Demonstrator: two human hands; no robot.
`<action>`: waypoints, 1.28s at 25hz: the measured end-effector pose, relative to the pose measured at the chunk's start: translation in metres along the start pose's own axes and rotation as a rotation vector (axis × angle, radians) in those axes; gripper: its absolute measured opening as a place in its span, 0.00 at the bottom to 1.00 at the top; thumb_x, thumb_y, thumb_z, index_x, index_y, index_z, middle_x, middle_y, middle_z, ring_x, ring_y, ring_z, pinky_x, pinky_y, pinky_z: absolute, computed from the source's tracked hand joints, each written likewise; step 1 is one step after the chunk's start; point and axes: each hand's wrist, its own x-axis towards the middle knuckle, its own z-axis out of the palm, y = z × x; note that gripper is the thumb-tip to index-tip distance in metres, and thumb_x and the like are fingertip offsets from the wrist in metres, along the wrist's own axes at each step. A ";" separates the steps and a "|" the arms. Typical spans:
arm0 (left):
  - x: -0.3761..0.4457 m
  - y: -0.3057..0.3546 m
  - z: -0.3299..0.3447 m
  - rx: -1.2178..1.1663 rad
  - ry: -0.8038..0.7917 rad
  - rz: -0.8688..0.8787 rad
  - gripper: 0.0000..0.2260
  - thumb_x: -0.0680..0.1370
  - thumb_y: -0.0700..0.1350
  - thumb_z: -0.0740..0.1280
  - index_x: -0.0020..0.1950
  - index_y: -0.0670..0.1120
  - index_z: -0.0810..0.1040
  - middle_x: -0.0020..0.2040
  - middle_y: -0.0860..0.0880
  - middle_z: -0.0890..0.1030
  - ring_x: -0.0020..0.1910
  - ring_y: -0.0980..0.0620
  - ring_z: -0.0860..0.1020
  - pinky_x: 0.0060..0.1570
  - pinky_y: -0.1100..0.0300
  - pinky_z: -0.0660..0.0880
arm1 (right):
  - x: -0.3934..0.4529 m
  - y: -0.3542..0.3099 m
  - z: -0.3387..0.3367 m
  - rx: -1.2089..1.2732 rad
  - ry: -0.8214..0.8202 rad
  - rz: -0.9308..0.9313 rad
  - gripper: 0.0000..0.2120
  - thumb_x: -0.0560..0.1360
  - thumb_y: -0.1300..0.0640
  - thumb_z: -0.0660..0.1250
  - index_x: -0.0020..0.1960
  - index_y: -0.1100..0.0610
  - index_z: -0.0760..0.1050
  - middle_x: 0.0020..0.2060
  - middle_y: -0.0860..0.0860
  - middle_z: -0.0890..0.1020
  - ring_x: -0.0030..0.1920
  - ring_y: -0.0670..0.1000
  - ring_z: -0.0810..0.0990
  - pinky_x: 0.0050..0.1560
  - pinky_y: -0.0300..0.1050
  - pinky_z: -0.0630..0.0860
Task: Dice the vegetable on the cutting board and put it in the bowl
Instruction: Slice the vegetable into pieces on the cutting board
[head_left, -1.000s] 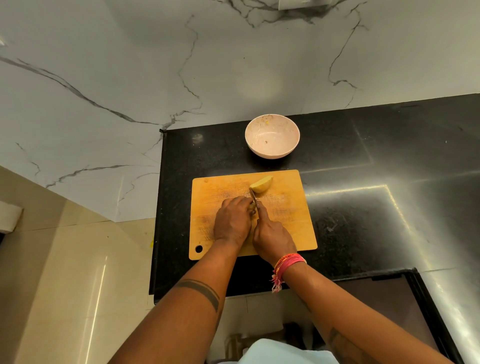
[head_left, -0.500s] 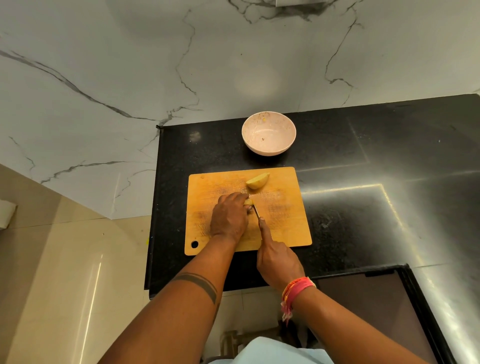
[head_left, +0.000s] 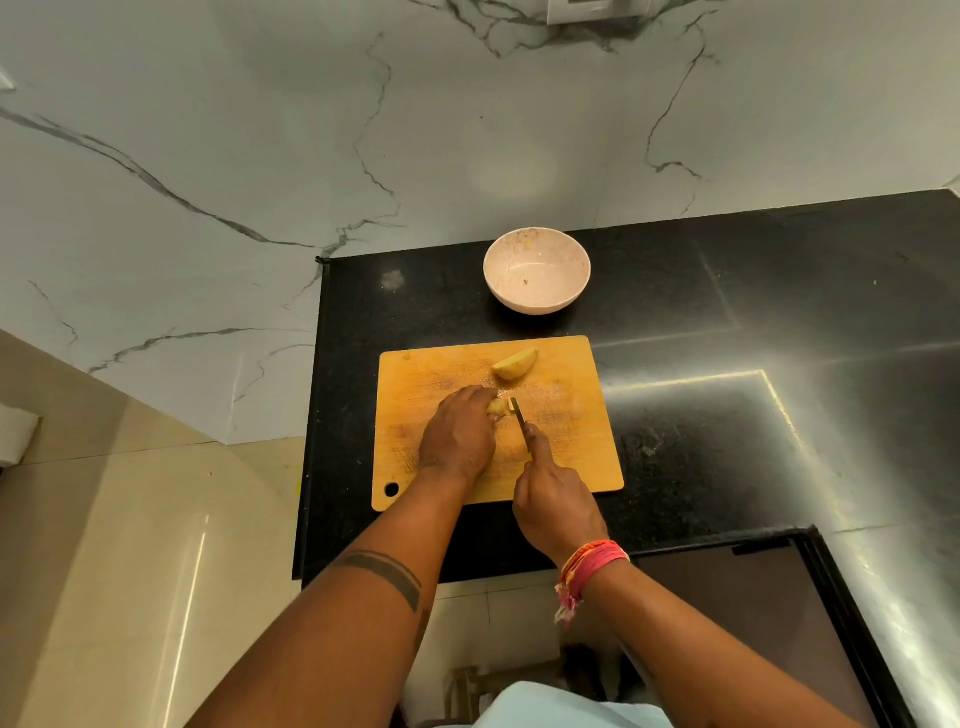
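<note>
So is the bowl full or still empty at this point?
Essentially empty. The bowl stands upright behind the cutting board, its pale inside bare except for a few small specks; the uncut wedge remains on the board.

No readable text, label, brand, number or sign shows anywhere in the head view.
</note>
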 end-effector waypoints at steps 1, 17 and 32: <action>0.000 -0.001 0.000 -0.003 -0.001 0.001 0.19 0.84 0.47 0.63 0.76 0.51 0.70 0.74 0.51 0.72 0.73 0.49 0.68 0.71 0.52 0.67 | 0.000 0.000 -0.001 -0.002 0.004 -0.006 0.29 0.82 0.56 0.51 0.82 0.47 0.48 0.38 0.56 0.81 0.35 0.58 0.78 0.34 0.50 0.71; -0.002 -0.004 0.004 -0.046 0.062 0.004 0.16 0.85 0.47 0.59 0.72 0.52 0.74 0.71 0.51 0.76 0.69 0.50 0.73 0.67 0.53 0.73 | 0.047 -0.029 0.002 -0.075 -0.065 -0.065 0.31 0.82 0.55 0.53 0.82 0.50 0.46 0.47 0.63 0.83 0.45 0.64 0.81 0.40 0.50 0.70; -0.003 -0.002 -0.002 -0.105 0.045 -0.050 0.16 0.82 0.47 0.65 0.70 0.53 0.73 0.65 0.52 0.78 0.64 0.50 0.76 0.59 0.53 0.74 | -0.015 0.003 -0.006 -0.091 -0.061 -0.043 0.30 0.82 0.56 0.52 0.82 0.45 0.49 0.32 0.52 0.78 0.29 0.53 0.75 0.29 0.47 0.64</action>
